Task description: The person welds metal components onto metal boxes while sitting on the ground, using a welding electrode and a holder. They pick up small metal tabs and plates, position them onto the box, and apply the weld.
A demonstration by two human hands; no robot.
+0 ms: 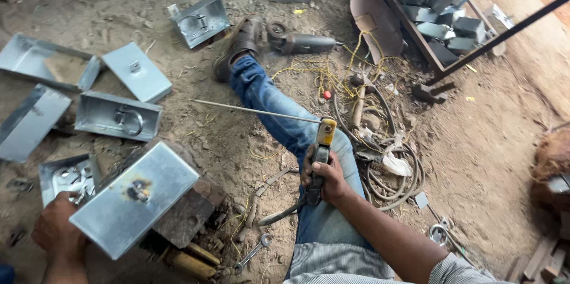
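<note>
My right hand (pixel 325 176) grips a welding electrode holder (pixel 321 152) with a yellow top. A long thin welding rod (pixel 255 111) sticks out of it to the left, over my outstretched leg in blue jeans (pixel 267 103). My left hand (pixel 58 230) holds the lower left edge of a shiny galvanised metal box (pixel 135 198), tilted on a rusty block (pixel 189 216). The box has a dark burnt spot with a small fitting on its top face.
Several more metal boxes and lids (pixel 117 115) lie on the dirt floor at left. An angle grinder (pixel 297 40) lies beyond my shoe. Tangled cables and yellow wire (pixel 380 159) sit at right. A crate of metal parts (pixel 436 14) stands at the top right. A spanner (pixel 252 253) lies near my knee.
</note>
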